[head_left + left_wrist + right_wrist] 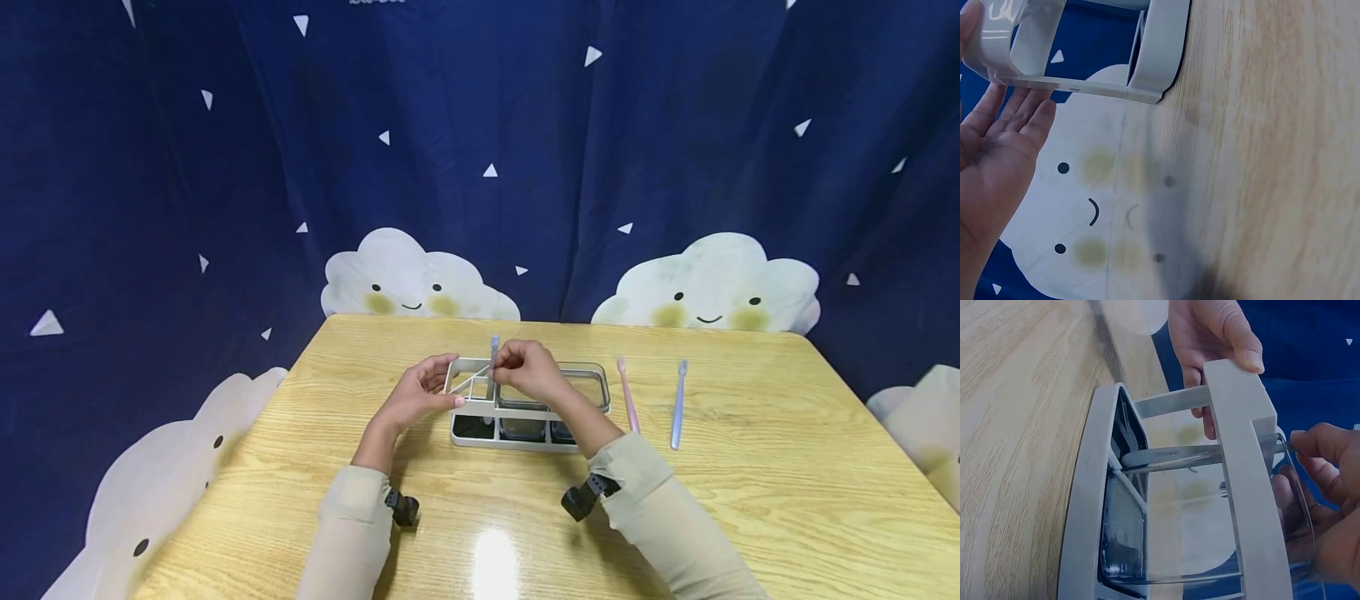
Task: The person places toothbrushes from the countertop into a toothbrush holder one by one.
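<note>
From the head view, a pale grey rack (592, 377) with several compartments stands on the wooden desk (750, 500), a little far of its middle. The left hand (417, 397) rests against the rack's left end, fingers laid along the rim, thumb on the near side. The right hand (529, 369) is above the rack's left compartments and pinches a grey-blue toothbrush (493, 367), which stands nearly upright with its head at the top and its lower end down inside a compartment. To the right of the rack, apart from it, a pink toothbrush (627, 393) and a blue toothbrush (678, 402) lie flat on the desk, side by side. A dark blue curtain (480, 150) with white clouds hangs behind.

In the left wrist view, the left hand (997, 144) lies open with straight fingers touching the rack's (1160, 44) pale end frame; its grip is apart.

In the right wrist view, the rack (1085, 506) shows as an open grey frame with clear tumblers (1179, 537) set in it. The toothbrush's (1179, 455) handle runs through the frame down to the base. The right hand's (1325, 506) fingers (1322, 440) are curled and clamped on the handle at the rim. The left hand (1210, 337) holds the far bar.
</note>
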### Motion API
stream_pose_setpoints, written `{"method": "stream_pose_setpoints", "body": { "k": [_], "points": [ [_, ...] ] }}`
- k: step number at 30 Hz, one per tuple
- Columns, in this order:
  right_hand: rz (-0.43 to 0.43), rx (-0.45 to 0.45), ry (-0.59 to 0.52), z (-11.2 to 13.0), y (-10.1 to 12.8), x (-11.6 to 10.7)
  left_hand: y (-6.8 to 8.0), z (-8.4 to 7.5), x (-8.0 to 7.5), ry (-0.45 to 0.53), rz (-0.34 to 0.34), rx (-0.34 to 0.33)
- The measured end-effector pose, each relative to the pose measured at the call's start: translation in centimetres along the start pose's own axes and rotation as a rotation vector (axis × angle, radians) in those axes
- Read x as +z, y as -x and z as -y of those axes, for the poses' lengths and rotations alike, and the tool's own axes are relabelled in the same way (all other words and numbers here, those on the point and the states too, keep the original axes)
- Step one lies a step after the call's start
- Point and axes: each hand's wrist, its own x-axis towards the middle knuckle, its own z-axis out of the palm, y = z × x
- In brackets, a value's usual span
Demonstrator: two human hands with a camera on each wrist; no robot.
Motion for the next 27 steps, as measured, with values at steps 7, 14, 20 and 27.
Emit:
{"method": "stream_pose_setpoints", "body": {
  "k": [7, 14, 20, 27],
  "points": [
    [-0.010, 0.011, 0.046, 0.3, 0.2, -0.2, -0.1, 0.0, 0.0, -0.010, 0.007, -0.003],
    [-0.017, -0.005, 0.003, 0.1, 0.3, -0.3, -0.1, 0.1, -0.1, -0.013, 0.004, 0.002],
    [-0.045, 0.026, -0.064, 0.2, 1.5, -1.0, 0.1, 0.2, 0.0, -0.023, -0.002, 0.005],
    [-0.035, -0.013, -0.105, 2.3, 3.5, -2.6, 0.2, 0.0, 0.0, -0.032, -0.002, 0.009]
  ]
}}
